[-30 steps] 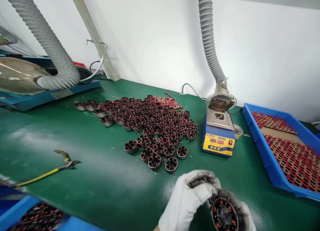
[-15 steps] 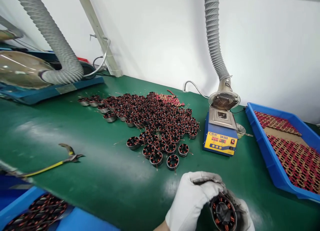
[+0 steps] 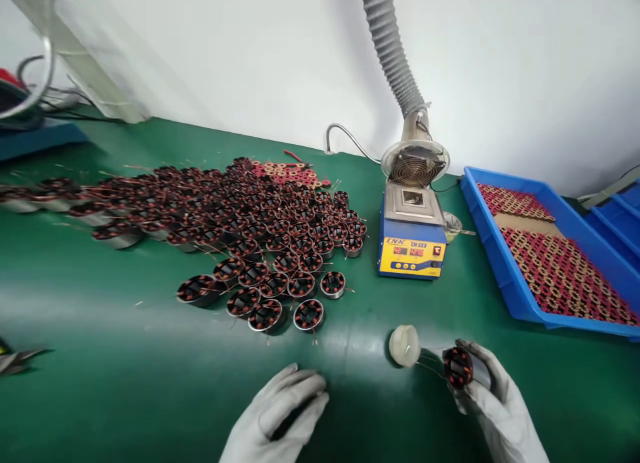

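While the gloved right hand grips 1 copper-wound motor coil by its metal shell beside a small white pot, the left hand rests open on the green bench. The coil looks rigid and weighty, but its thin wire leads seem fragile, so the shell is the safest hold.

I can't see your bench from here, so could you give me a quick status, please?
Right hand holding a wound stator beside small white pot. Left hand empty, over green mat.
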`<state>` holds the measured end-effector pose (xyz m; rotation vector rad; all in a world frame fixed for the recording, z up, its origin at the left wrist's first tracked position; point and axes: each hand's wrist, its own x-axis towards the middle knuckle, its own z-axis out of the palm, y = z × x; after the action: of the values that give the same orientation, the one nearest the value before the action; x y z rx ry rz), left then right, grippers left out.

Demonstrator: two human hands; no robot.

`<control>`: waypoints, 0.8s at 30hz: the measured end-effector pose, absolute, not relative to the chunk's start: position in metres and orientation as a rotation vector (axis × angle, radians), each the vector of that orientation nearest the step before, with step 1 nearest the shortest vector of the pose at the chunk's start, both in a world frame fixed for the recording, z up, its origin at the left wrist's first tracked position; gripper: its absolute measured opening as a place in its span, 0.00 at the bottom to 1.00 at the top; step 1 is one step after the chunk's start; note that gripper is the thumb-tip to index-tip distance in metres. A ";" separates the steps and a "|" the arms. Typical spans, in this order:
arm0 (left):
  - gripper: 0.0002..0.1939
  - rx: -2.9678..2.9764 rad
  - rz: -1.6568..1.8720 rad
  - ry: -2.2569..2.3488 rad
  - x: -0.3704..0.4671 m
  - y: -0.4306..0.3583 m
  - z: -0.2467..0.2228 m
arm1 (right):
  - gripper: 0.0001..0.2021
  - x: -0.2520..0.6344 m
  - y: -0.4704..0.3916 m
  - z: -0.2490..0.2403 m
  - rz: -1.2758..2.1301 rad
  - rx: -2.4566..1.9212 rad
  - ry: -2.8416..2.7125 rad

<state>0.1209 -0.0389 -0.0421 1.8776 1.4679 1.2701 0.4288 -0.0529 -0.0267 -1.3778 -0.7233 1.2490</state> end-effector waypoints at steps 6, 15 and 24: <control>0.10 2.508 0.950 1.405 0.117 -0.043 -0.048 | 0.23 0.416 -0.040 -0.043 1.118 -1.462 -0.793; 0.09 2.648 0.880 1.396 0.116 -0.046 -0.056 | 0.21 0.406 -0.029 -0.010 0.972 -1.781 -1.208; 0.09 2.729 0.880 1.357 0.115 -0.044 -0.061 | 0.21 0.423 -0.025 -0.017 0.731 -1.442 -1.289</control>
<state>0.1150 -0.0444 -0.0606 2.7289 1.3565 0.8795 0.4230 -0.0254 -0.0175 -1.4416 -1.2892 0.7312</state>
